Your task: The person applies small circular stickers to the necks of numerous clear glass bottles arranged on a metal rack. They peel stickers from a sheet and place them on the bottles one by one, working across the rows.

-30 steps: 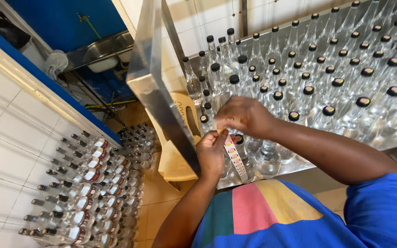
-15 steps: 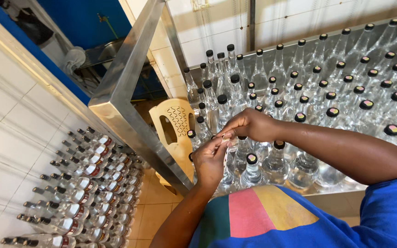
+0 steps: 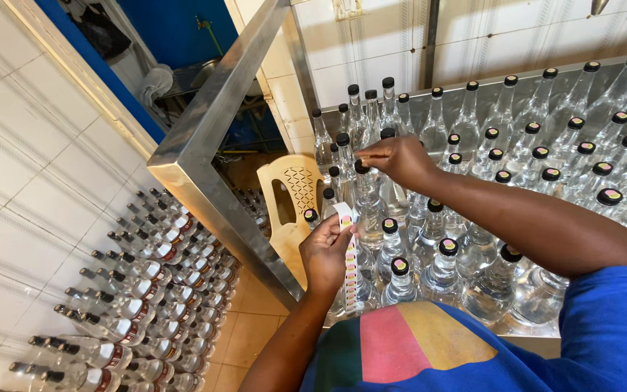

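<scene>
Above the steel table (image 3: 205,138) of clear black-capped bottles (image 3: 440,265), the left hand (image 3: 326,254) gripped a sticker strip (image 3: 350,261); the right hand (image 3: 398,158) pinched one sticker (image 3: 369,155) over a bottle cap (image 3: 361,167).

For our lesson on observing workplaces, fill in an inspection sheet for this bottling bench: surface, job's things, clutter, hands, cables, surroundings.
Surface: steel table, crowded with bottles.
Job's things: clear capped bottles standing upright; sticker strip hanging down.
Clutter: nothing seen.
Hands: left hand holds the sticker strip; right hand pinches something small over a bottle cap.
Cables: nothing seen.
Surroundings: beige plastic chair beside the table; labelled bottles lying on the tiled floor; blue wall.
</scene>
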